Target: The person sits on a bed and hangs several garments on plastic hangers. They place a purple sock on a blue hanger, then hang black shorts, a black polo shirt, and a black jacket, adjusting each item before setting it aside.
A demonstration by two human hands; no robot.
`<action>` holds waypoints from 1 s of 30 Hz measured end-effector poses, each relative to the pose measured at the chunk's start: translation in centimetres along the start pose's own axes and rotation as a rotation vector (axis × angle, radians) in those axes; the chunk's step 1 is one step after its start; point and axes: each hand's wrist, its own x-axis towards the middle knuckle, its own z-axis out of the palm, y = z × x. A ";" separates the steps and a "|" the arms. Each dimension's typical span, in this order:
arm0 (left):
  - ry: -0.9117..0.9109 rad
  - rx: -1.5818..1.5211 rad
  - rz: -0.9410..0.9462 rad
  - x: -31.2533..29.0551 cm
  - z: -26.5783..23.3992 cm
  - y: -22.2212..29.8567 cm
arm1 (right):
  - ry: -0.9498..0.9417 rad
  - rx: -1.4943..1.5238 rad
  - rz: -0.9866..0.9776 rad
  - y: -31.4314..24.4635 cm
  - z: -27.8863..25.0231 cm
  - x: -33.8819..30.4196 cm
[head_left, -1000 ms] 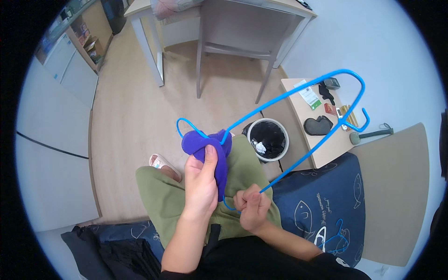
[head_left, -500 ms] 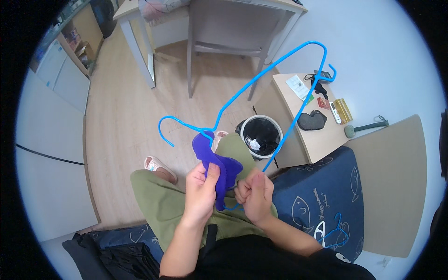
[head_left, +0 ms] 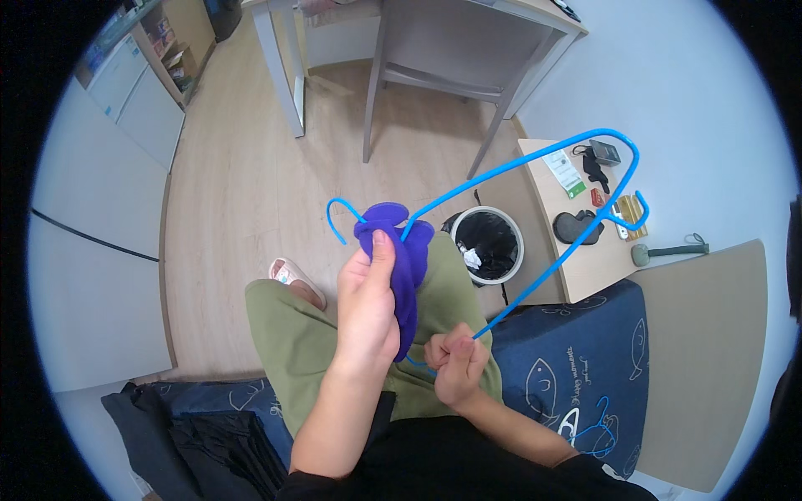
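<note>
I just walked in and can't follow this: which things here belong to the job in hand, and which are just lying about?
In use:
- purple piece, in the left hand
- blue hanger, in the right hand

Lying about:
- bin
- chair
- black clothes

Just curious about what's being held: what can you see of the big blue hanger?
The blue hanger is a thin, plastic-looking frame, held aslant. Its open hook lies at left; the far right corner is rounded, beside a smaller hook. Purple fabric covers part of it near the left hook; the right grip closes around its lower bar.
</note>
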 end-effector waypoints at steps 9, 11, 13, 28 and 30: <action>0.021 -0.030 0.029 0.1 -0.5 0.1 | -0.035 -0.078 -0.103 0.0 0.4 0.6; 0.002 -0.027 0.039 0.3 -0.6 -0.2 | -0.032 -0.077 -0.086 -0.2 0.2 0.7; 0.007 -0.014 0.046 0.4 -0.5 -0.3 | -0.022 -0.042 -0.064 -0.2 0.3 1.0; 0.147 -0.012 0.120 0.4 -0.3 0.0 | 0.058 0.140 0.105 -0.2 1.3 1.0; 0.168 -0.013 0.126 0.5 -0.1 0.3 | 0.070 0.176 0.137 -0.2 1.3 1.0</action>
